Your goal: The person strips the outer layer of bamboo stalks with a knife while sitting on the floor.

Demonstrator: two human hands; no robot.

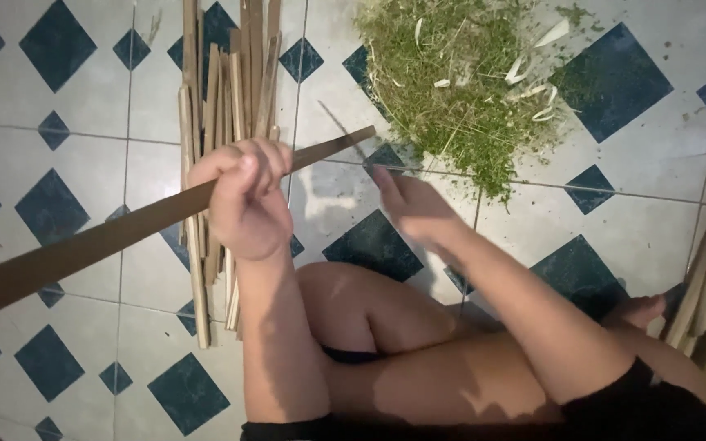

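White floor tiles [83, 147] set with dark blue diamonds fill the view, seen from above by a person sitting low with knees drawn up. Left of the grip, a long flat brown bamboo strip [83, 245] runs down and out past the picture's edge; its short free end pokes out on the grip's other side. The left hand [247, 200] is wrapped fully round this strip, fingers curled tight, holding it slanted and clear of the floor, probably so its end is steady for working. Just behind that fist lies a bundle of pale split bamboo slats [222, 122], stacked lengthwise within easy reach. Right of the strip's tip, the right hand [410, 204] is blurred; it seems to hold a thin dark blade [345, 135] angled toward the strip's end, though I cannot tell how firmly it is closed. Beyond it, a heap of fine green shavings [459, 90] with pale curls is spread on the tiles.
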